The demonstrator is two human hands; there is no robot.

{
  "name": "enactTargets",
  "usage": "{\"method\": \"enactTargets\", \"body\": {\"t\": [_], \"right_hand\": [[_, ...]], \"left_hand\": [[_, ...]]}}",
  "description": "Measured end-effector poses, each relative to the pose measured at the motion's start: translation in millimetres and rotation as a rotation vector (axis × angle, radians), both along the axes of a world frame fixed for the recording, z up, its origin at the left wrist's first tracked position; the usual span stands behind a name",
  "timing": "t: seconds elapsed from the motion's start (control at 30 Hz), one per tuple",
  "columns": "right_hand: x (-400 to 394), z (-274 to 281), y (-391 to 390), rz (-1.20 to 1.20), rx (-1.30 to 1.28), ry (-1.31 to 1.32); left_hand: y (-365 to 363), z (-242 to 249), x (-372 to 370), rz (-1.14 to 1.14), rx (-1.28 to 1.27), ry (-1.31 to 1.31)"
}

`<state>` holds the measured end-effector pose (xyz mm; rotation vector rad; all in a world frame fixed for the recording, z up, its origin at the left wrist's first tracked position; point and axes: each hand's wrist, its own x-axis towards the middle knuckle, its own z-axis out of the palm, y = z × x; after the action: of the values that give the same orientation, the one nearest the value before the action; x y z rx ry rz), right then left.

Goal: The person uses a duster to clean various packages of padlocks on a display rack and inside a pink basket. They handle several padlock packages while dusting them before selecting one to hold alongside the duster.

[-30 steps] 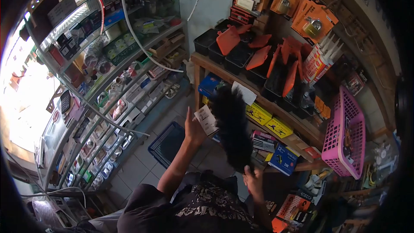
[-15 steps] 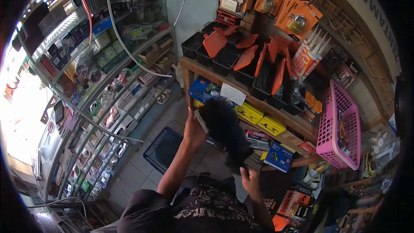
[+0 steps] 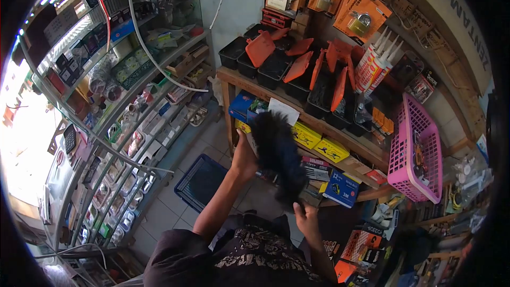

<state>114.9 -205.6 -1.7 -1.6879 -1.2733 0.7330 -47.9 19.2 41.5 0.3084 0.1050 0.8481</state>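
Observation:
A dark, fluffy feather duster (image 3: 280, 151) hangs in front of my body, blurred at its edges. My right hand (image 3: 306, 219) is closed round its lower end, thumb on top. At the duster's upper left side is my left hand (image 3: 244, 157), thumb pointing up. Its fingers go behind the feathers, curled round something I cannot make out. Behind the duster, the lower shelf holds yellow boxes (image 3: 332, 150), a blue 3M box (image 3: 341, 188) and a white paper (image 3: 283, 110).
Black bins with orange lids (image 3: 299, 68) line the wooden bench (image 3: 249, 81). A pink basket (image 3: 414, 172) stands at right, sealant tubes (image 3: 372, 69) behind it. On the floor is a dark blue crate (image 3: 199, 183). Glass shelves (image 3: 127, 101) crowd the left; a white cable (image 3: 139, 37) dangles there.
The duster has shifted slightly and now covers the pale edge seen earlier beside my left hand. Both hands keep nearly the same places. The view has moved a little.

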Motion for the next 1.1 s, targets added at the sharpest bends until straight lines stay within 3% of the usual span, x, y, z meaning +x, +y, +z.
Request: {"method": "enactTargets", "body": {"t": [0.03, 0.1, 0.2, 0.33, 0.4, 0.47, 0.53, 0.63, 0.73, 0.77, 0.8, 0.83, 0.87, 0.9, 0.93, 0.97, 1.07, 1.1], "right_hand": [[-4, 9, -2, 0.044, -0.122, 0.101], [-5, 4, 1, 0.028, -0.082, 0.107], [-2, -6, 10, -0.027, -0.053, 0.134], [-15, 26, 28, -0.093, -0.119, 0.261], [-8, 1, 13, 0.056, -0.131, 0.135], [-7, -9, -7, 0.1, -0.183, 0.15], [-12, -12, -19, 0.121, -0.274, 0.459], [-12, -10, -6, 0.062, -0.311, 0.5], [-17, 11, 14, -0.028, -0.294, 0.634], [-18, 11, 16, -0.041, -0.329, 0.679], [-17, 10, 15, -0.06, -0.362, 0.727], [-12, -13, 8, -0.008, -0.392, 0.486], [-12, -22, -1, -0.057, -0.375, 0.492], [-14, -27, -7, 0.021, -0.304, 0.477], [-13, -29, -12, 0.104, -0.232, 0.457], [-10, -29, -18, 0.076, -0.328, 0.393], [-4, -20, -10, 0.09, -0.443, 0.379], [-5, -22, -6, 0.069, -0.433, 0.387]], "left_hand": [[0, -8, 4, -0.021, 0.035, -0.07], [-5, -19, 11, -0.051, 0.073, -0.142], [-24, -32, 19, -0.084, -0.033, 0.187], [-35, 9, 22, -0.027, -0.129, 0.384], [-17, 23, 1, 0.137, 0.001, 0.225], [15, 3, -18, 0.177, 0.081, 0.098], [17, 2, -23, 0.223, 0.156, -0.018], [-12, 0, -15, 0.093, 0.017, 0.018], [-48, -10, 9, -0.006, -0.209, 0.28], [-33, -48, 14, -0.128, -0.008, -0.414], [-34, -23, 7, 0.04, -0.055, -0.091], [-33, 2, -6, 0.201, -0.09, 0.234], [-4, -47, -19, 0.291, 0.186, 0.199], [8, -43, -35, 0.455, 0.726, 0.809], [11, -25, -40, 0.138, 0.208, 0.034], [10, -20, -40, 0.165, 0.056, 0.054], [-24, -12, -18, 0.183, 0.109, 0.106], [-35, -33, -7, 0.136, 0.014, 0.194]]}}
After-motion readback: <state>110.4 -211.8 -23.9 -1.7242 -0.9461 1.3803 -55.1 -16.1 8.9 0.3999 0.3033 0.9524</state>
